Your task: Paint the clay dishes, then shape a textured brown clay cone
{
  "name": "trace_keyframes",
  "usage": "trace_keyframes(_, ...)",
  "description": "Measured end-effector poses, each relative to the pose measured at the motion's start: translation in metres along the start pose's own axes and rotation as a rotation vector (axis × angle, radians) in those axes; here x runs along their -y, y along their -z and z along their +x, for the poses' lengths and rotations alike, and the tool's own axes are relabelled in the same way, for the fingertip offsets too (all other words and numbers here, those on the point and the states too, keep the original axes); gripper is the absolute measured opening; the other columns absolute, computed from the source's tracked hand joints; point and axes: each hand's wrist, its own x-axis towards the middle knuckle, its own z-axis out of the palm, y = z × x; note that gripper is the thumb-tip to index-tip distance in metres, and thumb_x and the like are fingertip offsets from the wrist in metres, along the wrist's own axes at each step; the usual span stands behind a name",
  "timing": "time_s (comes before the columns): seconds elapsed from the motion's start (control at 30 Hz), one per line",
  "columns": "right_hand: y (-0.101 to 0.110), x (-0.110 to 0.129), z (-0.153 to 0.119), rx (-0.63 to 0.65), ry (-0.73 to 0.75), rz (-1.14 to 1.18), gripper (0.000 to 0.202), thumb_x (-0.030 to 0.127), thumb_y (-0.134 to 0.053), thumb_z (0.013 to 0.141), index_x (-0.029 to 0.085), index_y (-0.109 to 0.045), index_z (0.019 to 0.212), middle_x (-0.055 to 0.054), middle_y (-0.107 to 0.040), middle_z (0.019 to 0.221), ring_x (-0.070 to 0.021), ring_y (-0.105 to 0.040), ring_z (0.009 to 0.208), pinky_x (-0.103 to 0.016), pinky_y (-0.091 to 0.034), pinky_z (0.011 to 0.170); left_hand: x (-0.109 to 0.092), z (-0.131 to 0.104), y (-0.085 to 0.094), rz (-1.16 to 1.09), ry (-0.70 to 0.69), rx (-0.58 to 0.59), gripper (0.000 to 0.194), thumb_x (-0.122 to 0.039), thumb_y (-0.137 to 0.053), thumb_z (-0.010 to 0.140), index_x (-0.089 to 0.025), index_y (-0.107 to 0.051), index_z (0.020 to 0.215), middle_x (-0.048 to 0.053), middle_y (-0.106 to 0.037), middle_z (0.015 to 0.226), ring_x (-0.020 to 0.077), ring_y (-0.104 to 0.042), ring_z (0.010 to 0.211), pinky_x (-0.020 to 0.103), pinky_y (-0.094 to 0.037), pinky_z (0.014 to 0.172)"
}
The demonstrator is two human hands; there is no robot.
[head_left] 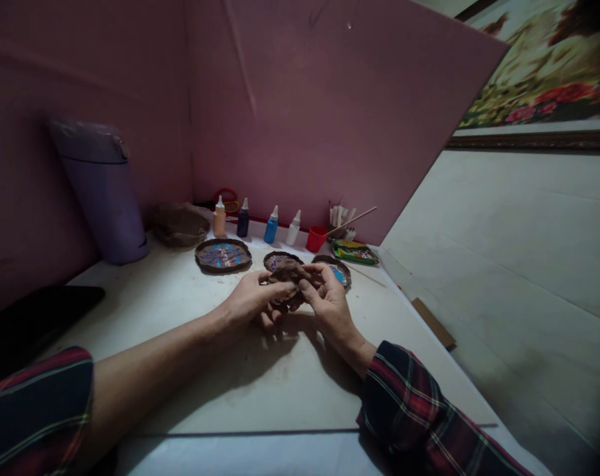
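A lump of brown clay [284,272], thin and uneven at its edges, is held above the white table. My left hand [257,297] grips it from the left, thumb on top and fingers underneath. On the other side, my right hand [327,297] pinches the clay's right edge between thumb and fingers. Just behind the hands lie two small clay dishes with dark raised rims: one with purple marks [274,259], partly covered by the clay, and one with blue inside [340,272], partly behind my right hand. Farther left rests a larger clay dish [223,256] painted blue and purple.
Along the back stand peach [219,218], dark [243,219], blue [270,226] and white [293,229] paint bottles. Near them are a red cup [316,239] with a stick, a green packet [355,252] and a wrapped brown lump [180,225]. A purple tumbler [104,198] stands left.
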Motion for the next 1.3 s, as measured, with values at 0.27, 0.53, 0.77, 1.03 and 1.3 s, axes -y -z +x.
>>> trace_keyframes(0.27,0.0019,-0.0018,0.0021,-0.067,0.004,0.053,0.035,0.040,-0.068,0.076,0.021,-0.049,0.097,0.000,-0.061,0.084,-0.0092,-0.057,0.052,-0.024,-0.052,0.046,-0.0002,0.0018,0.0009,-0.127,0.045,-0.111,0.029,-0.041,-0.057,0.081,-0.013,-0.058,0.089,0.003,-0.059,0.053,0.0157,-0.057,0.040,0.025,-0.047,0.034)
trace_keyframes(0.53,0.0029,-0.0043,0.0029,-0.055,-0.024,0.098,0.036,0.041,-0.069,0.075,0.022,-0.049,0.097,0.000,-0.061,0.084,-0.0104,-0.058,0.053,-0.025,-0.053,0.043,0.0026,0.0052,0.0038,-0.193,-0.101,-0.113,0.027,-0.036,-0.069,0.072,-0.013,-0.062,0.082,0.005,-0.064,0.069,0.0155,-0.060,0.059,0.024,-0.051,0.043)
trace_keyframes(0.77,-0.0003,0.0004,0.0008,-0.040,-0.013,0.065,0.033,0.038,-0.069,0.076,0.021,-0.049,0.096,0.000,-0.059,0.086,-0.0100,-0.059,0.056,-0.023,-0.052,0.044,0.0026,0.0049,0.0054,-0.124,-0.089,-0.141,0.031,-0.037,-0.071,0.070,-0.011,-0.062,0.085,0.006,-0.064,0.071,0.0150,-0.059,0.058,0.020,-0.044,0.037)
trace_keyframes(1.03,-0.0005,-0.0019,-0.0008,-0.004,0.004,0.044,0.030,0.038,-0.066,0.078,0.021,-0.050,0.097,-0.001,-0.061,0.087,-0.0105,-0.057,0.054,-0.025,-0.053,0.044,0.0028,0.0061,0.0057,-0.174,-0.070,-0.177,0.015,-0.023,-0.066,0.067,-0.015,-0.060,0.077,0.002,-0.059,0.064,0.0143,-0.056,0.055,0.022,-0.046,0.037)
trace_keyframes(1.3,-0.0009,-0.0023,0.0008,-0.018,0.001,0.052,0.030,0.037,-0.066,0.077,0.020,-0.052,0.098,-0.002,-0.061,0.090,-0.0112,-0.058,0.060,-0.024,-0.053,0.046,0.0035,0.0066,0.0043,-0.180,-0.038,-0.174,0.016,-0.013,-0.058,0.063,-0.014,-0.059,0.080,0.004,-0.060,0.067,0.0164,-0.057,0.057,0.028,-0.051,0.041)
